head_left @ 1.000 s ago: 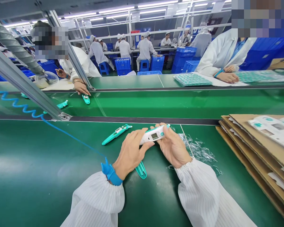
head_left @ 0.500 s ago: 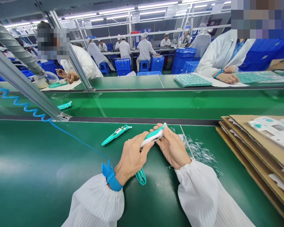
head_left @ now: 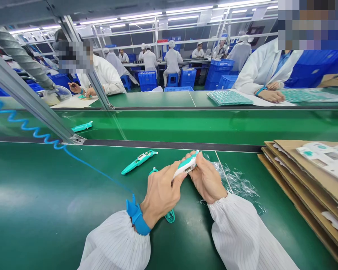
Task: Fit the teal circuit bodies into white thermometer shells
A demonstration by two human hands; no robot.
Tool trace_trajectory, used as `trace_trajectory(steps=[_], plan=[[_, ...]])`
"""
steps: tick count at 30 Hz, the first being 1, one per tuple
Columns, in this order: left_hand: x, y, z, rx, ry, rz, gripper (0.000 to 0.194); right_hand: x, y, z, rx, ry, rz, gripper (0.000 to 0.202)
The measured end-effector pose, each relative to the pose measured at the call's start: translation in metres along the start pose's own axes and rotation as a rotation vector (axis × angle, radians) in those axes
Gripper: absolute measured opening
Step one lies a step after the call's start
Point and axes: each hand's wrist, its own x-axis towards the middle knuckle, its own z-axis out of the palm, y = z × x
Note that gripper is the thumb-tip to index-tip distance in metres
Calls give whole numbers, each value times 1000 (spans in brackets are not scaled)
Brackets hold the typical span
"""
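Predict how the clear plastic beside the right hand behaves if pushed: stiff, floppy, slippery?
The clear plastic is probably floppy, since it lies crumpled in loose folds. Likely light for its spread: it looks thin, with the green table showing through. Its shiny glints suggest it may slide easily.

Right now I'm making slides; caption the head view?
Left hand and right hand hold a white-teal thermometer-like device over a workbench.

Both arms, left arm [head_left: 116, 242] and right arm [head_left: 246, 232], come in from bottom, angled inward. 2 hands near each other, both gripping. Left hand [head_left: 162, 191]: back up, fingers bent, thumb forward. Right hand [head_left: 208, 179]: palm inward, fingers curled, thumb raised.
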Motion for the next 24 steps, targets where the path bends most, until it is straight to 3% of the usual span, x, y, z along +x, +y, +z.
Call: trace_trajectory(steps=[6,12,16,20,24], plan=[[5,3,-7,-151,-42,-210,28,-4,-6,-1,-83,-55,77,42],[7,4,-12,-163,-86,-156,26,-2,2,-9,-248,35,89,51],[6,3,-13,-171,-101,-226,31,-1,2,-5,-345,24,98,49],[4,4,-9,-221,14,-140,36,-16,8,6,-383,-85,218,54],[5,-2,-4,-190,193,-95,31,-22,7,10,-364,-117,314,39]])
